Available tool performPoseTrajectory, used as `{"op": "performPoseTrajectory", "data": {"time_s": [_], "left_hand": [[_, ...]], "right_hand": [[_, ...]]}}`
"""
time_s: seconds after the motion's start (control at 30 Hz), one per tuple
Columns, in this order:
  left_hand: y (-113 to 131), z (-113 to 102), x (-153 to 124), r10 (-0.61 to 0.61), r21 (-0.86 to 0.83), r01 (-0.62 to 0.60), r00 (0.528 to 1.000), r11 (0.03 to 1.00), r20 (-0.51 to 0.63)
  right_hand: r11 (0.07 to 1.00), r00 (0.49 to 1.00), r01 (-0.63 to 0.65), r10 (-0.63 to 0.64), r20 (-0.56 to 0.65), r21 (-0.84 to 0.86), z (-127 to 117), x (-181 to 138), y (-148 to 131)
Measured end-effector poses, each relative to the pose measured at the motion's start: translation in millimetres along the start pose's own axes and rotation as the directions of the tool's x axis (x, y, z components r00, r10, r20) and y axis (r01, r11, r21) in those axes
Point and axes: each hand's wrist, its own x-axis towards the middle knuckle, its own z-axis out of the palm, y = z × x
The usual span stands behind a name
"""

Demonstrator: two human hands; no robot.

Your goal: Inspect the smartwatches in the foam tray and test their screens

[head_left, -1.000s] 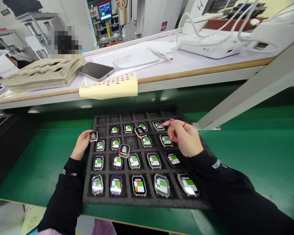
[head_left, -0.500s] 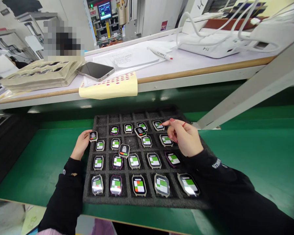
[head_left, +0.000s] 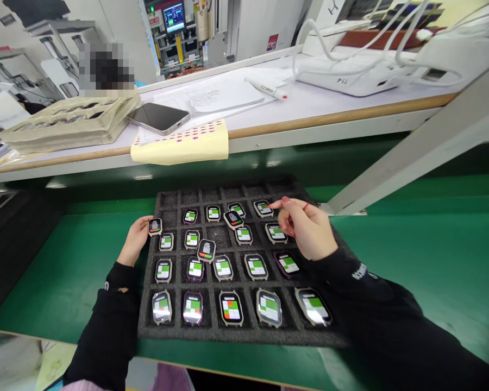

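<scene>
A black foam tray holds rows of smartwatch cases without straps, most with lit green-and-white screens. At the tray's left edge, my left hand is closed at a smartwatch with a dark screen and a red-green bar; its fingertips are partly hidden. My right hand reaches in from the right, index finger extended to the screen of a smartwatch, other fingers loosely curled, nothing held. Two dark-screened watches, one upper and one central, lie tilted over the compartment walls.
The tray rests on a green bench. Above it, a shelf carries a phone, papers, a marker, a beige tray stack and a white cabled device. A slanted post stands at right. Behind is a person's blurred head.
Both hands and the watches stay in place. The person's blurred head in the background has shifted slightly right.
</scene>
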Motion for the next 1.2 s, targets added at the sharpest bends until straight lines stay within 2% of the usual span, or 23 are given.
{"op": "performPoseTrajectory", "data": {"time_s": [1.2], "left_hand": [[4.2, 3.2, -2.9, -0.012, 0.000, 0.012, 1.000, 1.000, -0.006]], "right_hand": [[1.000, 1.000, 0.005, -0.005, -0.002, -0.018, -0.7, 1.0, 1.3]]}}
